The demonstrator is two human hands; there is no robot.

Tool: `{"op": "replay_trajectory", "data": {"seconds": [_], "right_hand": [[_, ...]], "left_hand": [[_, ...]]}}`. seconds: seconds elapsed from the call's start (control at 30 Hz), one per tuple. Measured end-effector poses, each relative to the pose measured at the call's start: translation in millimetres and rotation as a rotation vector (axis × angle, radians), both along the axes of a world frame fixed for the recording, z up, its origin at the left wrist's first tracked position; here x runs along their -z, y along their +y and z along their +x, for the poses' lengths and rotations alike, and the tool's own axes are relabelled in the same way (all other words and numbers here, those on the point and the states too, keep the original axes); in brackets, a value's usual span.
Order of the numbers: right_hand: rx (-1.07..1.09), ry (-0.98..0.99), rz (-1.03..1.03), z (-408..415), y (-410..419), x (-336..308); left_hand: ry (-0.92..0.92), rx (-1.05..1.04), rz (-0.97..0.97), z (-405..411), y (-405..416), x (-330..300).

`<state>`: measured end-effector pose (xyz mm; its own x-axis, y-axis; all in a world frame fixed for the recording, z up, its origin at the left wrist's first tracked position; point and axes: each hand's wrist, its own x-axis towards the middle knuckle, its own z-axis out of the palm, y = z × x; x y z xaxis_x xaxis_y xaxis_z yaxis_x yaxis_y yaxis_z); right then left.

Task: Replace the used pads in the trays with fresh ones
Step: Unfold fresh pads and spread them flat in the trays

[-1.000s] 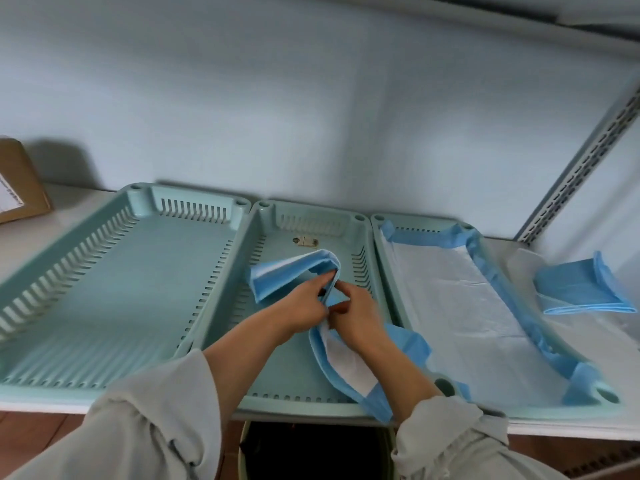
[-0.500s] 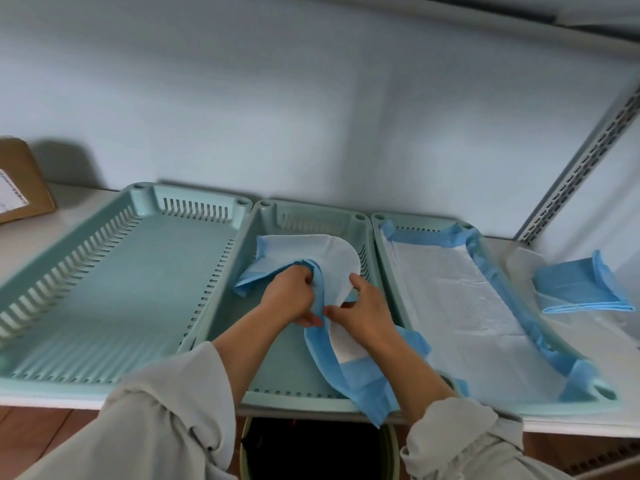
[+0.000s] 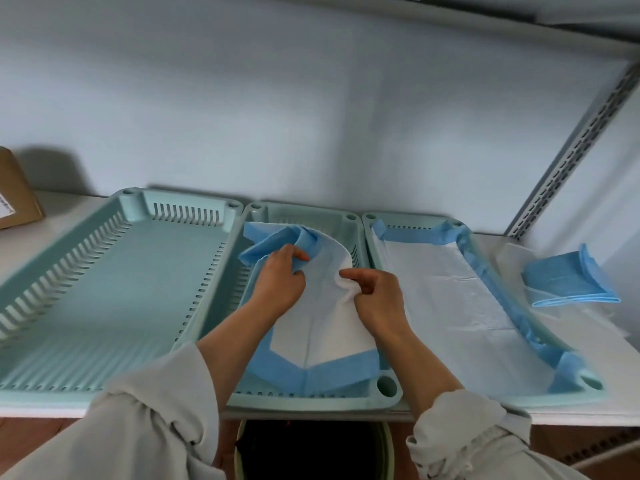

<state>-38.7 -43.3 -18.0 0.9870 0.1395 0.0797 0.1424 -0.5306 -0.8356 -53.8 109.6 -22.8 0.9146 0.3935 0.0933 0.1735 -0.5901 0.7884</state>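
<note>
Fingers of both hands — left hand (image 3: 280, 277), right hand (image 3: 375, 294) — pinch the pad (image 3: 322, 327).

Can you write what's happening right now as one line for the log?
step: unfolding pad in middle tray | left hand: grips pad | right hand: pinches pad | left tray: bare

Brown cardboard box (image 3: 15, 194) w/ a white label sits at the far left edge of the white shelf (image 3: 59, 216), partly cut off by the frame. Pale blue-grey wall (image 3: 311, 109) runs behind the shelf. Slotted grey metal upright (image 3: 575, 140) rises slanted at the far right corner. Another shelf's underside (image 3: 519, 12) shows along the top. Below the shelf's front edge: dark bin (image 3: 311, 452) w/ pale green rim, reddish-brown floor (image 3: 31, 431) either side.
</note>
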Motion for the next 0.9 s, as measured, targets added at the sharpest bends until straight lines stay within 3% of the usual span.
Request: {"op": "replay_trajectory", "data": {"seconds": [0.1,0.17,0.27,0.3,0.37,0.47,0.57,0.67,0.77,0.9], "right_hand": [[-0.056,0.023,-0.133,-2,-6,2],[-0.102,-0.068,-0.229,-7,-8,3],[-0.232,-0.224,-0.374,-16,-2,0],[-0.290,-0.218,-0.351,-19,0,0],[-0.325,-0.067,-0.118,-23,6,-1],[-0.134,0.150,0.179,-17,-1,-2],[-0.050,0.339,0.160,-9,-7,2],[-0.098,0.637,0.295,-10,-4,7],[-0.099,0.646,0.341,-10,-2,10],[-0.047,0.499,0.340,-12,-3,6]], "left_hand": [[0.285,0.038,0.147,-4,-5,8],[0.247,0.024,0.121,-5,-17,6],[0.133,0.025,-0.406,0,-32,-3],[0.115,0.019,-0.508,2,-35,-4],[0.073,-0.027,-0.490,4,-32,-1],[0.039,-0.092,-0.558,9,-30,6],[0.034,-0.095,-0.631,11,-29,7],[0.060,-0.077,-0.694,14,-30,10],[0.074,-0.067,-0.772,14,-29,10],[0.061,-0.039,-0.584,7,-33,6]]}}
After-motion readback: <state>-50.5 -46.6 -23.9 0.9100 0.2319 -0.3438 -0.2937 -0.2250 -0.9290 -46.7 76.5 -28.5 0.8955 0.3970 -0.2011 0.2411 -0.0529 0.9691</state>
